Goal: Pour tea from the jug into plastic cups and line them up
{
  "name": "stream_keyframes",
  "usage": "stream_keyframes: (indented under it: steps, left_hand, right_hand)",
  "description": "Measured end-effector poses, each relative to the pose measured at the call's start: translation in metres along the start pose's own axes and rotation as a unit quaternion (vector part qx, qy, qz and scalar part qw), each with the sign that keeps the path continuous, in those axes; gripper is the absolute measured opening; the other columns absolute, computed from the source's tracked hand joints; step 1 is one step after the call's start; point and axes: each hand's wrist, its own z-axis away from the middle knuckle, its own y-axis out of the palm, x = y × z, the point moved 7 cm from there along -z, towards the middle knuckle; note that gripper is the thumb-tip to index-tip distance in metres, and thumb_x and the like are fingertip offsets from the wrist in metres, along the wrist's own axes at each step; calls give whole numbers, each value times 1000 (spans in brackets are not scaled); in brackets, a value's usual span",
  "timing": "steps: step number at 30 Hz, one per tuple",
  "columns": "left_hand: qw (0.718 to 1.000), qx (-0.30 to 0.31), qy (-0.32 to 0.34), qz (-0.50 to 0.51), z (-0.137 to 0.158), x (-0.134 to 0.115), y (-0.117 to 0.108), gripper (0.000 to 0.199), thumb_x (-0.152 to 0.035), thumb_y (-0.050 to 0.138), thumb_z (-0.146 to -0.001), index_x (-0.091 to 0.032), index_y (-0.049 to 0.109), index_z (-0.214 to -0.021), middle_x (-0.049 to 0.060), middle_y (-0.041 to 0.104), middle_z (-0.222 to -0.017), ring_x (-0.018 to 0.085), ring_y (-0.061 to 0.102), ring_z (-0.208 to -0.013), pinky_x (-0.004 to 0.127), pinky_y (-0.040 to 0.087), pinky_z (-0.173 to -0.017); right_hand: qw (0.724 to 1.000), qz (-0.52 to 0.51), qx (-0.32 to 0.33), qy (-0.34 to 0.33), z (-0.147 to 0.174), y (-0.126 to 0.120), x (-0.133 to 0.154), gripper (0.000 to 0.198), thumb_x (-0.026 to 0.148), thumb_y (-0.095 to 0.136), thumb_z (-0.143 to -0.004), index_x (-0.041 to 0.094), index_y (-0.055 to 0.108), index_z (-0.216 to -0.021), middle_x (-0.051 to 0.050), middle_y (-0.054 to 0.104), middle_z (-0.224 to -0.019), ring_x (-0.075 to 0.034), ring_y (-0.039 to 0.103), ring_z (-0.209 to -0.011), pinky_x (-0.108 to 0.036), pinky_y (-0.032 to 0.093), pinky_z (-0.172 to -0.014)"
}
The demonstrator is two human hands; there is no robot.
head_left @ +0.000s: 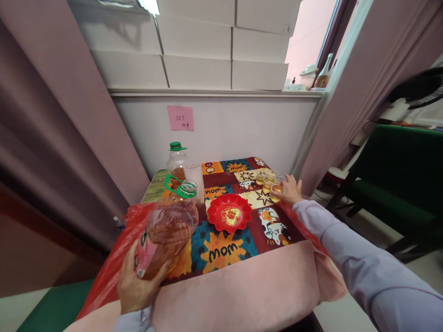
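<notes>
In the head view, a large clear bottle [173,221] with a green handle holds amber liquid and tilts slightly. Its mouth [188,186] has no cap on. My left hand [138,281] is wrapped round the bottle's lower part, near its pink label. At the table's right side, my right hand [290,190] has its fingers at the rim of a clear plastic cup [276,191]; the fingertips are partly hidden. Several similar cups [267,183] with pale yellow liquid cluster beside it. Between my hands lies a red scalloped dish [230,213] with a gold pattern inside.
Behind the held bottle stand another large bottle [176,161] with a green cap and a stack of clear plastic cups [194,177]. A patterned cloth [221,249] covers the table. Red plastic sheeting [117,244] hangs at left; a green chair [404,175] stands at right.
</notes>
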Motion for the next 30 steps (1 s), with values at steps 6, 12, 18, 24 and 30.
stream_keyframes:
  steps: [6, 12, 18, 24, 30]
  left_hand:
    - [1000, -1, 17, -4, 0, 1, 0, 99, -63, 84, -76, -22, 52, -160, 17, 64, -154, 43, 64, -138, 64, 47, -120]
    - [1000, -6, 20, 4, 3, -2, -1, 100, -62, 85, -77, -19, 52, -160, 20, 65, -152, 43, 64, -137, 60, 48, -119]
    - [999, -7, 42, 17, 6, -6, -1, 96, -57, 85, -79, -18, 51, -160, 19, 64, -153, 41, 63, -139, 58, 49, -120]
    - [999, -8, 25, 27, 10, -4, -1, 97, -59, 85, -78, -18, 51, -160, 20, 62, -155, 41, 61, -143, 58, 47, -122]
    - [999, -17, 23, 40, 13, -4, -2, 97, -63, 84, -80, -16, 52, -158, 23, 62, -154, 41, 61, -143, 60, 46, -121]
  right_hand:
    - [1000, 22, 17, 12, -1, 1, -2, 74, 72, 67, -90, 11, 76, -130, -27, 39, -172, -44, 27, -163, -69, 15, -129]
    - [999, 19, -30, 2, 6, -14, -2, 72, 71, 68, -91, 12, 76, -131, -28, 42, -171, -45, 33, -161, -71, 22, -127]
    - [974, -151, -125, -115, 5, -77, 67, 49, 58, 69, -94, 16, 81, -116, -23, 76, -129, -38, 71, -119, -57, 50, -107]
    - [904, -256, -125, -317, 29, -146, 219, 22, 38, 67, -102, 23, 81, -111, -8, 80, -102, -22, 73, -89, -35, 53, -83]
    - [899, -169, -27, -403, 36, -146, 340, 34, 30, 68, -104, 21, 76, -136, -13, 72, -137, -23, 73, -109, -34, 55, -95]
